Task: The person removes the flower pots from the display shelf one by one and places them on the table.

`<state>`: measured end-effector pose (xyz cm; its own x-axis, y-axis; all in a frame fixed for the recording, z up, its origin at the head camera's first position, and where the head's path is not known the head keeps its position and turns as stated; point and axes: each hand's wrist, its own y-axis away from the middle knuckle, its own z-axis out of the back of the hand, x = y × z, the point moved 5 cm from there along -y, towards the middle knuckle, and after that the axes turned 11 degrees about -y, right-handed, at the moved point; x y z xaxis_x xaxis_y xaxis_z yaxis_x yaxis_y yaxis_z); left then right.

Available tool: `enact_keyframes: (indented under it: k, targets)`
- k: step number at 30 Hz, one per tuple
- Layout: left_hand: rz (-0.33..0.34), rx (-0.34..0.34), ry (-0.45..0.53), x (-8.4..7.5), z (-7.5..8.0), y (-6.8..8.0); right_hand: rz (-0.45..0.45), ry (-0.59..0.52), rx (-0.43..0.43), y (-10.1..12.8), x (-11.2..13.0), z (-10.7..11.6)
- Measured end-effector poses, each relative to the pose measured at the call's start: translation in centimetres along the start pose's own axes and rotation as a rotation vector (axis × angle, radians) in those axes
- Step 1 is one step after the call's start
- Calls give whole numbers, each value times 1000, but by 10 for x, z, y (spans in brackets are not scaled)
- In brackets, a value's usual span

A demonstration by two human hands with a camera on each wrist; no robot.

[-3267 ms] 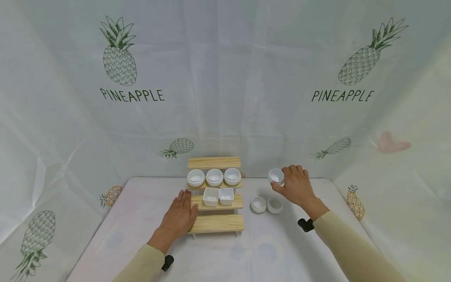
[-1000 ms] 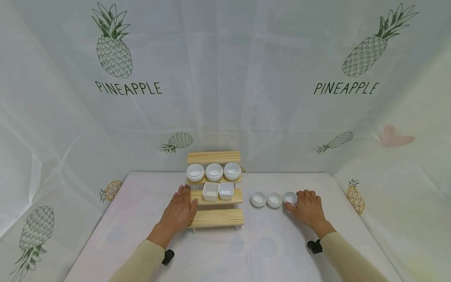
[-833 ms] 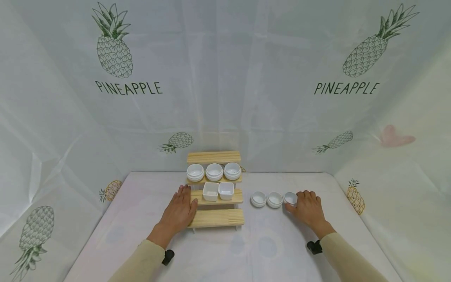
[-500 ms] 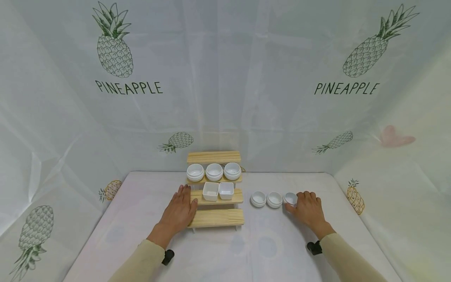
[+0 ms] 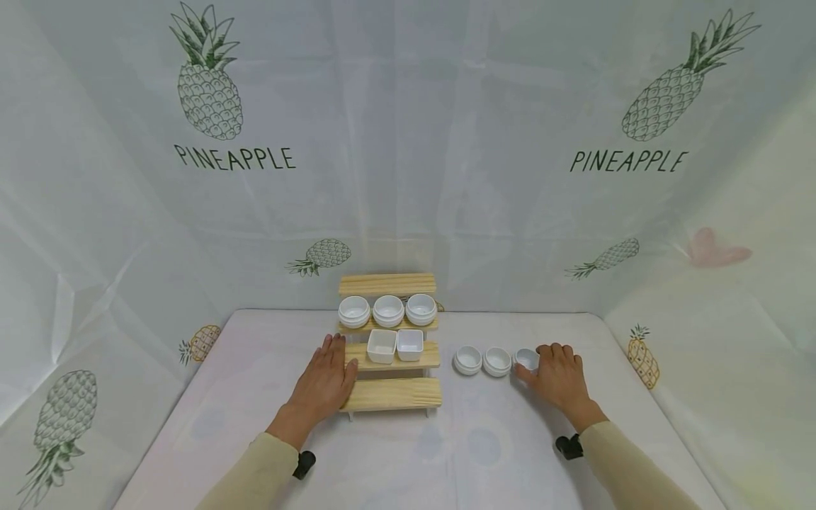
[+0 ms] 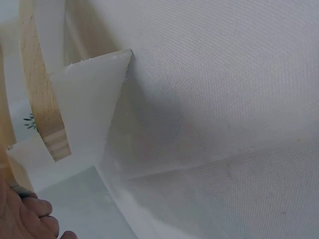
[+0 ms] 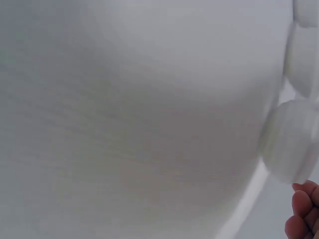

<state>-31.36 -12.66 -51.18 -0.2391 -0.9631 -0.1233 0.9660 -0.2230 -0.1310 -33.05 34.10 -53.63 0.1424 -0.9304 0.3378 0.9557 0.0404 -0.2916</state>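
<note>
While both wrist views show mostly blurred white cloth, the head view gives the layout. On the table [image 5: 395,453] stands a wooden stepped rack [image 5: 390,394]; its back legs are hidden, and only a rail end appears in the left wrist view. The left hand [image 5: 324,386] lies flat, fingers straight, against the rack's left side, holding nothing. The right hand [image 5: 558,374] rests beside three round white bowls in a row, its curled fingers touching the rightmost bowl [image 5: 525,358], partly covered; whether they grip it I cannot tell.
</note>
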Motion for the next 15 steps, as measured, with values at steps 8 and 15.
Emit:
enact_keyframes:
  k: [8,15]
  targets:
    - [-2,13,-5,0,0,-1,69,-48,-70,-18,26,17]
    - [2,-6,-9,-2,4,0,248,-14,-140,-39,84,29]
